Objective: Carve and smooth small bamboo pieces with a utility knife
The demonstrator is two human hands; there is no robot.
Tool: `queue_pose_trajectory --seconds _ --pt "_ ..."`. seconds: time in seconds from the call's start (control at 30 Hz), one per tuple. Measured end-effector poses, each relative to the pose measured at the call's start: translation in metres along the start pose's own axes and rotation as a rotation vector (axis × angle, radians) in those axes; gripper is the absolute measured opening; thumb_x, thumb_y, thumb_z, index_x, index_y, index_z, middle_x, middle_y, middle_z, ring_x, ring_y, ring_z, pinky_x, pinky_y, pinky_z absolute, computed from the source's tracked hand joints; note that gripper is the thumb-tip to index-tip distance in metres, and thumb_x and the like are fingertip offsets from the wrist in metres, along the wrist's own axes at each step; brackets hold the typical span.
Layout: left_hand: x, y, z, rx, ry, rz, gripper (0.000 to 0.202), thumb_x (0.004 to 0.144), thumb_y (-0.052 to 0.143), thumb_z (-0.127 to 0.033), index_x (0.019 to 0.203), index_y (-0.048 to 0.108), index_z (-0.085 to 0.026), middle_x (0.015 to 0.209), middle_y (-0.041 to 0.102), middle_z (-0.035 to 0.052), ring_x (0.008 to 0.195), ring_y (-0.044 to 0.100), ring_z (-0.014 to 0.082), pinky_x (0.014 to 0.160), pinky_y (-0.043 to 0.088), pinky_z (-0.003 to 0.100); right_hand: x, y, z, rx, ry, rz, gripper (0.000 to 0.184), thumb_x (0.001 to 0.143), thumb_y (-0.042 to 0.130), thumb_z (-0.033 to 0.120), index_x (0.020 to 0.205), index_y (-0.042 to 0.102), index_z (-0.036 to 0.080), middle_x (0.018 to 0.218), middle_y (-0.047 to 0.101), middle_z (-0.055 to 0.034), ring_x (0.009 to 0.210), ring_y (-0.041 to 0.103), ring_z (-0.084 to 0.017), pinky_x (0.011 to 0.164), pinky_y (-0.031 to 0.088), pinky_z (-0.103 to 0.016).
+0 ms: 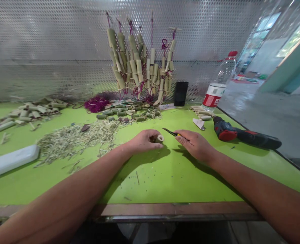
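Observation:
My left hand (145,140) rests on the green table (165,176), fingers curled round a short pale bamboo segment (160,138) whose cut end faces right. My right hand (194,142) lies just to the right of it, closed on a small knife (171,132) with a yellow handle and a dark blade. The blade tip points left toward the bamboo segment and sits a little above it, apart from it.
A heap of bamboo shavings (76,137) lies left of my hands. Cut bamboo pieces (30,112) sit at the far left and centre back. Strung bamboo bundles (140,64) hang on the perforated wall. A red cordless drill (241,134), bottle (216,89), phone (180,94) and white block (11,161) are nearby.

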State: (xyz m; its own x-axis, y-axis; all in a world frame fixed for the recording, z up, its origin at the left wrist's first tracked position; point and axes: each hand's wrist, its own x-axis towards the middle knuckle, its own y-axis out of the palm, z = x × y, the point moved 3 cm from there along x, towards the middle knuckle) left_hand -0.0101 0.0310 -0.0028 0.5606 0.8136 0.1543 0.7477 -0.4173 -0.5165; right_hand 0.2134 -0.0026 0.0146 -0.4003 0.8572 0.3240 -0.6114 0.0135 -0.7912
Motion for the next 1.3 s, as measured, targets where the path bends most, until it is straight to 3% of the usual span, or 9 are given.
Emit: queue_pose_trajectory --seconds 0.23,0.47,0.63,0.73,0.8,0.87,1.0,1.17,1.3 --pt "0.007 -0.005 -0.001 0.112 0.124 0.010 0.039 0.069 0.079 -0.033 0.107 0.075 -0.023 0.100 0.064 0.0081 0.090 0.062 0.0194 0.084 0.050 0.031 0.002 -0.003 -0.004 0.024 0.005 -0.023 0.042 0.096 0.041 0.049 0.111 0.067 0.019 0.098 0.071 -0.0086 0.086 0.063 -0.022 0.075 0.046 -0.030" --pt "0.005 -0.004 -0.001 0.143 0.047 0.014 0.038 0.084 0.063 -0.030 0.122 0.066 -0.027 0.121 0.067 0.0083 0.112 0.060 0.0235 0.098 0.045 0.036 0.002 -0.003 -0.002 0.003 0.033 0.008 0.043 0.096 0.041 0.050 0.112 0.067 0.020 0.107 0.070 -0.0100 0.095 0.063 -0.025 0.082 0.046 -0.033" --pt "0.004 -0.005 0.003 0.075 -0.034 -0.054 0.042 0.076 0.071 -0.029 0.117 0.060 -0.021 0.109 0.069 0.0091 0.093 0.064 0.0205 0.081 0.049 0.032 0.003 0.000 -0.012 -0.122 0.111 0.043 0.046 0.096 0.039 0.052 0.118 0.065 0.020 0.115 0.068 -0.0111 0.100 0.063 -0.027 0.081 0.046 -0.034" --pt "0.003 -0.007 0.001 0.135 -0.075 -0.082 0.032 0.074 0.071 -0.031 0.101 0.060 -0.019 0.091 0.066 0.0060 0.073 0.059 0.0157 0.063 0.044 0.026 0.007 -0.002 -0.030 -0.303 0.201 0.038 0.047 0.092 0.048 0.052 0.124 0.061 0.019 0.121 0.065 -0.0145 0.105 0.061 -0.031 0.082 0.045 -0.037" --pt "0.001 -0.009 -0.004 0.188 -0.109 -0.093 0.028 0.074 0.069 -0.030 0.097 0.060 -0.018 0.083 0.062 0.0035 0.067 0.054 0.0139 0.058 0.040 0.024 0.010 -0.007 -0.041 -0.413 0.244 0.008 0.048 0.090 0.054 0.049 0.125 0.060 0.018 0.123 0.064 -0.0156 0.108 0.059 -0.031 0.083 0.045 -0.037" --pt "0.000 -0.009 -0.008 0.208 -0.131 -0.089 0.028 0.074 0.068 -0.031 0.098 0.061 -0.018 0.081 0.060 0.0020 0.067 0.053 0.0134 0.058 0.039 0.024 0.015 -0.013 -0.049 -0.489 0.302 -0.013 0.043 0.090 0.052 0.047 0.120 0.061 0.018 0.116 0.066 -0.0152 0.104 0.060 -0.030 0.079 0.045 -0.035" --pt "-0.001 -0.009 -0.012 0.195 -0.137 -0.069 0.032 0.073 0.067 -0.033 0.102 0.064 -0.018 0.084 0.060 0.0017 0.071 0.053 0.0133 0.063 0.042 0.025 0.023 -0.021 -0.065 -0.602 0.401 0.100 0.037 0.091 0.047 0.046 0.107 0.064 0.018 0.102 0.069 -0.0150 0.091 0.064 -0.029 0.069 0.043 -0.033" --pt "-0.001 -0.008 -0.011 0.189 -0.106 -0.064 0.035 0.073 0.068 -0.034 0.104 0.067 -0.017 0.091 0.064 0.0025 0.077 0.056 0.0137 0.072 0.045 0.026 0.029 -0.030 -0.089 -0.633 0.491 0.099 0.039 0.092 0.043 0.042 0.112 0.061 0.014 0.111 0.066 -0.0198 0.097 0.063 -0.030 0.075 0.043 -0.036" --pt "-0.002 -0.007 -0.013 0.179 -0.089 -0.042 0.036 0.074 0.068 -0.034 0.106 0.068 -0.017 0.094 0.066 0.0043 0.081 0.059 0.0151 0.075 0.048 0.028 0.026 -0.023 -0.088 -0.618 0.505 0.128 0.040 0.093 0.042 0.048 0.113 0.059 0.018 0.106 0.068 -0.0160 0.092 0.064 -0.029 0.071 0.042 -0.034"
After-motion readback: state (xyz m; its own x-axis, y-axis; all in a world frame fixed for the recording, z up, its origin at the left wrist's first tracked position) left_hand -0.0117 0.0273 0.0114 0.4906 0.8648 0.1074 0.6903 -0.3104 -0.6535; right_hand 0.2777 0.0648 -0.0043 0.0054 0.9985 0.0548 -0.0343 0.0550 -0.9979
